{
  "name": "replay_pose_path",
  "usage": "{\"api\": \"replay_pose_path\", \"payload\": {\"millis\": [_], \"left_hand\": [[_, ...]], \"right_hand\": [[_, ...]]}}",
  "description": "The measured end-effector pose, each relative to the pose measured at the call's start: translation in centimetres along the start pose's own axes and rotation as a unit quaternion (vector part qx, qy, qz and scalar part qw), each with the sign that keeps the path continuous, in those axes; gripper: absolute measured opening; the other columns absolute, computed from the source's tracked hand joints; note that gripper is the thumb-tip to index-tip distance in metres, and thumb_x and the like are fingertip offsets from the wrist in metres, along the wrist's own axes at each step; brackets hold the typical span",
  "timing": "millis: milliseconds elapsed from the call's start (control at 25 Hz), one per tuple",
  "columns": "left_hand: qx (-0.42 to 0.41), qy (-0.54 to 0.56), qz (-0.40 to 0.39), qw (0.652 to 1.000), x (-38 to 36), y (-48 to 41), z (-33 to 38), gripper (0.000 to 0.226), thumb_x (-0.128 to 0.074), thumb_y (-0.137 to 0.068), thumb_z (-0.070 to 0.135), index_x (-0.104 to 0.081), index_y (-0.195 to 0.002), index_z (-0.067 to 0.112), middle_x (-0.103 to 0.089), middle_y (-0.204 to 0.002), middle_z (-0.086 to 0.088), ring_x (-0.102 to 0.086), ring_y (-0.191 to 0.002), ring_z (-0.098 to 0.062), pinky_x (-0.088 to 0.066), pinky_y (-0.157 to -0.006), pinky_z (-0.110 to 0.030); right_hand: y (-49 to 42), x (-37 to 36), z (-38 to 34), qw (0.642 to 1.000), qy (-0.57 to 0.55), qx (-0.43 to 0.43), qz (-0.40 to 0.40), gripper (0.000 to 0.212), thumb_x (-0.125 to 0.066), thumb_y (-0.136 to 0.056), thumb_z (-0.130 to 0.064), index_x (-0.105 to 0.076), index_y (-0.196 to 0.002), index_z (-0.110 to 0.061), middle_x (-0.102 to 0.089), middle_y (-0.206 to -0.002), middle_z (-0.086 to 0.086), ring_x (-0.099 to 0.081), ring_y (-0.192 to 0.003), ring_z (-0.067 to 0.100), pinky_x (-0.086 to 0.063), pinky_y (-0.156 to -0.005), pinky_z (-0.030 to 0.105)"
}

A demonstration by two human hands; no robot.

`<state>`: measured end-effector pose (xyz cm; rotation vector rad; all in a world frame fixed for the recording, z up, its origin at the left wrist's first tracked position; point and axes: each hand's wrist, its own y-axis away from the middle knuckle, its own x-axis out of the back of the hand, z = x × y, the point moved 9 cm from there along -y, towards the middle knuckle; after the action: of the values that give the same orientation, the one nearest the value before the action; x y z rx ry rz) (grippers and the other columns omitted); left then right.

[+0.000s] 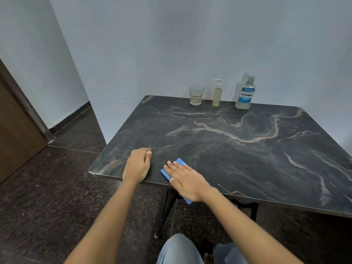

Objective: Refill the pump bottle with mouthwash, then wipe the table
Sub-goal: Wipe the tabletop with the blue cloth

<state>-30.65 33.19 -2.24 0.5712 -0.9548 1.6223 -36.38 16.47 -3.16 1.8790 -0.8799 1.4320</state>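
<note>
1. Dark marble-patterned table (238, 145) stands in a corner of pale walls; I see my two knees in grey trousers at the bottom edge
2. My right hand (187, 182) lies flat, fingers spread, pressing one blue cloth (178, 162) onto the near edge of the table; the cloth's long axis runs from the near right, where it hangs over the edge, toward the far left
3. My left hand (137, 164) rests just beside it, loosely curled, gripping nothing
4. Along the far edge I count three things in a row, all upright: one glass (196, 95) with a little pale liquid, one clear pump bottle (217, 93) with a white pump and yellowish fill, one Listerine mouthwash bottle (245, 93) on the right, cap on
</note>
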Motion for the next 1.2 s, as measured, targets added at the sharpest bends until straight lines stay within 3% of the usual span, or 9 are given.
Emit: {"api": "replay_pose_path", "payload": {"millis": [120, 320, 440, 560, 800, 960, 1080, 1200], "left_hand": [[0.006, -0.003, -0.015, 1.0, -0.1, -0.2, -0.3, 0.04, -0.031, -0.102, 0.035, -0.062, -0.118, 0.015, -0.063, -0.119, 0.001, -0.048, -0.118, -0.024, -0.038, -0.097, -0.037], [-0.036, -0.074, -0.043, 0.996, 1.7, -1.3, -3.6, 0.042, -0.033, -0.097, 0.04, -0.06, -0.122, 0.018, -0.061, -0.126, 0.0, -0.052, -0.118, -0.026, -0.04, -0.098, -0.041], [0.015, -0.052, -0.001, 0.999, 3.9, -1.5, -7.0, 0.044, -0.032, -0.098, 0.041, -0.06, -0.121, 0.016, -0.062, -0.124, -0.002, -0.051, -0.119, -0.027, -0.038, -0.1, -0.041], [0.046, -0.049, 0.035, 0.997, 4.0, -1.5, -7.3, 0.033, -0.04, -0.1, 0.033, -0.061, -0.12, 0.017, -0.062, -0.122, 0.0, -0.049, -0.118, -0.025, -0.039, -0.099, -0.04], [0.082, -0.045, 0.074, 0.993, 4.6, -1.3, -8.1, 0.03, -0.042, -0.099, 0.03, -0.062, -0.117, 0.018, -0.064, -0.118, 0.001, -0.048, -0.118, -0.023, -0.038, -0.1, -0.041], [0.08, -0.065, 0.075, 0.992, 4.5, -1.2, -7.7, 0.032, -0.04, -0.099, 0.028, -0.062, -0.119, 0.017, -0.064, -0.122, -0.001, -0.05, -0.117, -0.024, -0.036, -0.1, -0.039], [0.079, -0.065, 0.072, 0.992, 4.8, -0.9, -7.8, 0.036, -0.037, -0.101, 0.027, -0.061, -0.124, 0.014, -0.06, -0.128, -0.004, -0.048, -0.123, -0.024, -0.033, -0.105, -0.039], [0.062, -0.088, 0.003, 0.994, 3.9, -1.4, -7.9, 0.043, -0.03, -0.102, 0.034, -0.052, -0.134, 0.017, -0.048, -0.143, -0.008, -0.037, -0.136, -0.024, -0.022, -0.115, -0.043]], "right_hand": [[4.0, 1.1, 4.8, 0.999, -0.008, -0.031, 0.012, 0.052, -0.016, -0.103, -0.035, -0.009, -0.153, -0.026, -0.003, -0.161, -0.006, 0.0, -0.148, 0.008, 0.002, -0.119, 0.028], [8.9, 3.8, 18.7, 0.973, 0.03, -0.225, 0.041, 0.051, -0.016, -0.103, -0.034, -0.008, -0.153, -0.024, -0.002, -0.161, -0.005, -0.002, -0.149, 0.011, -0.002, -0.119, 0.037], [6.4, 4.9, 22.7, 0.952, 0.0, -0.3, 0.058, 0.052, -0.017, -0.103, -0.032, -0.008, -0.153, -0.023, -0.002, -0.161, -0.005, 0.0, -0.149, 0.012, 0.0, -0.12, 0.043], [1.3, 5.0, 22.0, 0.946, 0.002, -0.319, 0.065, 0.053, -0.016, -0.103, -0.031, -0.007, -0.153, -0.021, -0.001, -0.162, -0.002, 0.002, -0.149, 0.014, 0.003, -0.12, 0.042], [-11.7, 2.0, 6.0, 0.991, 0.039, -0.129, 0.025, 0.055, -0.019, -0.102, -0.031, -0.006, -0.153, -0.016, -0.002, -0.162, 0.002, -0.001, -0.149, 0.019, 0.0, -0.119, 0.043], [-11.9, -1.2, -5.3, 0.999, 0.041, -0.001, 0.004, 0.055, -0.018, -0.102, -0.031, -0.005, -0.154, -0.017, -0.001, -0.162, 0.0, 0.001, -0.149, 0.017, 0.003, -0.119, 0.038], [-8.2, -1.7, -6.8, 0.998, 0.027, 0.063, -0.01, 0.053, -0.018, -0.103, -0.031, -0.005, -0.153, -0.021, 0.0, -0.161, -0.004, 0.003, -0.149, 0.013, 0.004, -0.12, 0.034], [-4.1, -0.5, -3.2, 0.996, 0.015, 0.09, -0.013, 0.052, -0.018, -0.103, -0.033, -0.006, -0.153, -0.027, 0.0, -0.16, -0.01, 0.003, -0.148, 0.006, 0.007, -0.117, 0.026]]}}
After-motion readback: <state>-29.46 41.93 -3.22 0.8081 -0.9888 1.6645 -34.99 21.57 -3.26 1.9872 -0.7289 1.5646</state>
